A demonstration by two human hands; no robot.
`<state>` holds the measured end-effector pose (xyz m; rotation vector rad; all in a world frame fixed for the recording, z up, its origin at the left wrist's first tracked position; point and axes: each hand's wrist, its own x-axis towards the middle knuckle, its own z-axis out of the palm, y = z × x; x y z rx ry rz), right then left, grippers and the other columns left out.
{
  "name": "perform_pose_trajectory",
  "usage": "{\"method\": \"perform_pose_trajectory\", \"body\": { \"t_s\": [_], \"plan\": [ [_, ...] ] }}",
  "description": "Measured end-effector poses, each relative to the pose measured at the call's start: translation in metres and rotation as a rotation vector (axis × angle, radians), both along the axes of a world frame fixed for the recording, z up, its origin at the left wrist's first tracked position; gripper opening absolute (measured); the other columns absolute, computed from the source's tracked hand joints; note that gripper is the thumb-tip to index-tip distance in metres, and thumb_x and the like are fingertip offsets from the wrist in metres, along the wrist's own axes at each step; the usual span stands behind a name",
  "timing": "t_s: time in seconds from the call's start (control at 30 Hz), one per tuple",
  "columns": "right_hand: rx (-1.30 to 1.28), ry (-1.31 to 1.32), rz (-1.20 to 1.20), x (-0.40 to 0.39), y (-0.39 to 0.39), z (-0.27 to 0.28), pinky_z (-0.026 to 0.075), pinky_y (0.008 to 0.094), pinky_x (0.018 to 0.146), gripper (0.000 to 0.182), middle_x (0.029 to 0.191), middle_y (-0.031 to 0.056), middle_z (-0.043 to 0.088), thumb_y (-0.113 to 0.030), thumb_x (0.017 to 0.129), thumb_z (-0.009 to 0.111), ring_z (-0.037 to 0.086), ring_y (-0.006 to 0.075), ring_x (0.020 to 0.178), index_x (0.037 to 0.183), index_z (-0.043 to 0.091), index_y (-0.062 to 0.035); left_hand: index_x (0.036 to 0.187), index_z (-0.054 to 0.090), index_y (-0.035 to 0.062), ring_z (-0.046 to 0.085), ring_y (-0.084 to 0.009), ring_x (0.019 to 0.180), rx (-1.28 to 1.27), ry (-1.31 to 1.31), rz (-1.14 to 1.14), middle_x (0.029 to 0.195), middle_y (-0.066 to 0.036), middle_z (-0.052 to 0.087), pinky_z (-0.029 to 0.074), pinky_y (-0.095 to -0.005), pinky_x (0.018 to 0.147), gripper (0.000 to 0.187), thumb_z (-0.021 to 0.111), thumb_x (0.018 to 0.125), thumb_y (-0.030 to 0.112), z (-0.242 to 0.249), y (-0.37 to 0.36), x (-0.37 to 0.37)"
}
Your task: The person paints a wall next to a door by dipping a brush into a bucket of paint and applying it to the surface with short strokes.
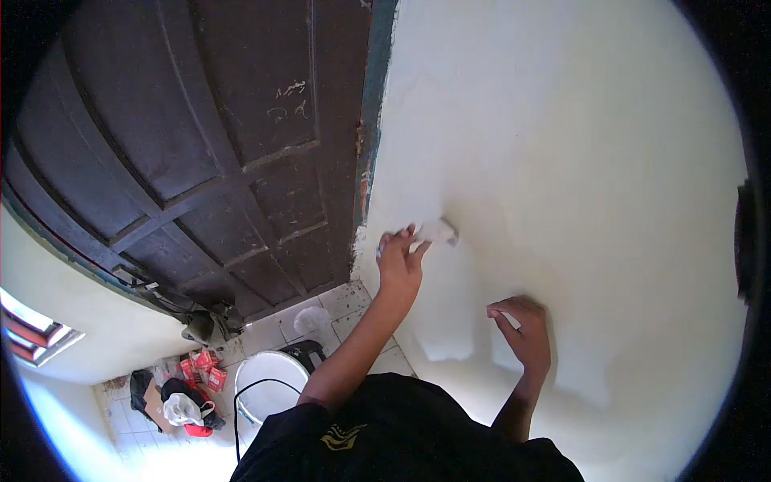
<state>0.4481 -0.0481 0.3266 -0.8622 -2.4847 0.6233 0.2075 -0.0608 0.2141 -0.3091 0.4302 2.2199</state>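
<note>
At the lower left of the pale wall [562, 145], my left hand [399, 259] has its fingers closed round a small whitish piece [438, 232]. The piece looks blurred and lies against the wall, with a darker edge at its right end. My right hand [526, 331] is close to the wall, lower and further right. Its fingers are curled in toward the thumb, and nothing shows between them.
A dark brown panelled door [233, 136] stands at the left, with a worn frame edge [371, 120] beside the wall. On the tiled floor are a white bucket [271, 361], a clear plastic item [312, 321], red packets [210, 371] and bags [183, 408]. A dark object [745, 241] is at the right edge.
</note>
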Motion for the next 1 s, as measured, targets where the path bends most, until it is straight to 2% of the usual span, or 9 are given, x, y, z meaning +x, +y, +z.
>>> {"method": "perform_pose_trajectory", "body": {
  "t_s": [0.07, 0.33, 0.4, 0.47, 0.53, 0.7, 0.8, 0.93, 1.0],
  "plan": [
    [0.016, 0.001, 0.01, 0.0, 0.001, -0.001, 0.05, 0.0387, 0.08, 0.011, 0.087, 0.0094, 0.072, -0.013, 0.085, 0.067, 0.067, 0.0261, 0.085, 0.092, 0.072, -0.0058, 0.094, 0.047, 0.0102, 0.054, -0.0207, 0.117, 0.074, 0.165, -0.029, 0.097, 0.0, 0.054, 0.038, -0.0645, 0.102, 0.025, 0.054, 0.079, -0.008, 0.052, 0.006, -0.012],
    [-0.03, 0.004, -0.049, -0.004, -0.003, -0.002, 0.049, 0.0386, 0.081, 0.011, 0.089, 0.0094, 0.072, -0.015, 0.085, 0.068, 0.066, 0.0266, 0.085, 0.092, 0.072, -0.0068, 0.085, 0.045, 0.0084, 0.057, -0.0202, 0.109, 0.365, 0.129, 0.028, 0.087, -0.001, 0.053, 0.038, -0.0672, 0.102, 0.022, 0.05, 0.078, -0.012, 0.158, 0.019, -0.046],
    [-0.014, -0.009, -0.042, -0.002, -0.002, -0.004, 0.049, 0.0384, 0.081, 0.011, 0.089, 0.0095, 0.071, -0.015, 0.085, 0.068, 0.066, 0.0264, 0.086, 0.092, 0.072, -0.0068, 0.079, 0.043, 0.0108, 0.057, -0.0199, 0.106, 0.371, 0.127, 0.041, 0.084, -0.001, 0.053, 0.041, -0.0667, 0.099, 0.023, 0.049, 0.078, -0.012, 0.167, 0.021, -0.051],
    [-0.006, -0.017, -0.039, -0.003, -0.001, -0.004, 0.049, 0.0382, 0.081, 0.01, 0.09, 0.0096, 0.071, -0.014, 0.085, 0.068, 0.066, 0.0263, 0.086, 0.092, 0.072, -0.0068, 0.084, 0.051, 0.0054, 0.061, -0.0211, 0.1, 0.609, 0.06, 0.053, 0.083, -0.004, 0.057, 0.038, -0.0673, 0.103, 0.019, 0.05, 0.08, -0.014, 0.169, 0.024, -0.056],
    [-0.005, -0.01, -0.049, -0.004, -0.004, -0.002, 0.05, 0.0377, 0.081, 0.01, 0.09, 0.0097, 0.071, -0.013, 0.085, 0.068, 0.066, 0.0265, 0.087, 0.091, 0.071, -0.0064, 0.083, 0.051, 0.0057, 0.062, -0.0211, 0.099, 0.663, 0.09, 0.049, 0.084, -0.003, 0.058, 0.039, -0.0672, 0.103, 0.019, 0.051, 0.081, -0.013, 0.17, 0.026, -0.053],
    [0.036, -0.037, -0.089, -0.008, -0.007, -0.003, 0.05, 0.0354, 0.077, 0.009, 0.087, 0.0091, 0.071, -0.008, 0.083, 0.068, 0.066, 0.0248, 0.084, 0.091, 0.071, -0.0046, 0.075, 0.041, 0.0118, 0.059, -0.0198, 0.097, 0.621, 0.151, 0.013, 0.08, -0.002, 0.053, 0.045, -0.0646, 0.1, 0.027, 0.051, 0.084, -0.011, 0.124, 0.034, -0.024],
    [0.081, -0.022, -0.078, -0.01, -0.008, -0.003, 0.05, 0.0328, 0.073, 0.01, 0.084, 0.0089, 0.071, -0.004, 0.081, 0.068, 0.066, 0.023, 0.08, 0.09, 0.071, -0.0029, 0.073, 0.036, 0.0125, 0.057, -0.0189, 0.097, 0.548, 0.339, 0.094, 0.077, -0.002, 0.052, 0.048, -0.0625, 0.099, 0.03, 0.051, 0.088, -0.008, 0.084, 0.025, -0.006],
    [0.053, -0.032, -0.091, -0.011, -0.009, -0.007, 0.05, 0.0324, 0.073, 0.011, 0.085, 0.0101, 0.07, -0.002, 0.08, 0.068, 0.066, 0.0235, 0.079, 0.091, 0.071, -0.0025, 0.073, 0.036, 0.012, 0.056, -0.0191, 0.097, 0.522, 0.289, 0.07, 0.077, -0.003, 0.052, 0.049, -0.0613, 0.097, 0.029, 0.052, 0.086, -0.009, 0.0, 0.014, -0.01],
    [0.085, -0.044, -0.061, -0.011, -0.008, -0.008, 0.05, 0.0323, 0.073, 0.011, 0.085, 0.0103, 0.07, -0.002, 0.081, 0.067, 0.066, 0.0235, 0.079, 0.091, 0.07, -0.0021, 0.074, 0.045, 0.0154, 0.058, -0.02, 0.095, 0.338, 0.404, 0.061, 0.08, -0.002, 0.058, 0.048, -0.0617, 0.098, 0.028, 0.054, 0.088, -0.007, -0.044, 0.002, -0.011]
  ]
}}
